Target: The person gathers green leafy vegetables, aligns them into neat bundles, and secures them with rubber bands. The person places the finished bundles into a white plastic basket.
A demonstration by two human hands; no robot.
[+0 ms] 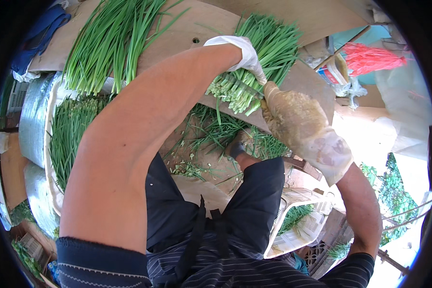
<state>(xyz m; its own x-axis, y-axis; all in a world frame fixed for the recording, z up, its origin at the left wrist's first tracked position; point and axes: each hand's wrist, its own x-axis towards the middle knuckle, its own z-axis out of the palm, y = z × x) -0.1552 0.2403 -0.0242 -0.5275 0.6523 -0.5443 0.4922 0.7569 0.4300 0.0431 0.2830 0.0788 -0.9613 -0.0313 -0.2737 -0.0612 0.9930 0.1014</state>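
Note:
A thick bunch of garlic chives (276,43) lies on the brown board, its pale cut ends toward me. My left hand (247,54), in a white glove, is closed over the bunch just behind those ends; most of its fingers are hidden. In a stained, yellowish glove, my right hand (293,113) is wrapped round the handle end of a knife (248,89). The dark blade lies across the stem ends, close to the left fingertips. Another large pile of garlic chives (113,41) rests at the far left of the board.
More chives (74,129) fill a white crate (51,158) at the left. Trimmings (216,127) litter the ground below the board (197,24). A white basket (317,204) with greens stands by my right leg. Red plastic strands (372,58) and a bucket (333,72) are at far right.

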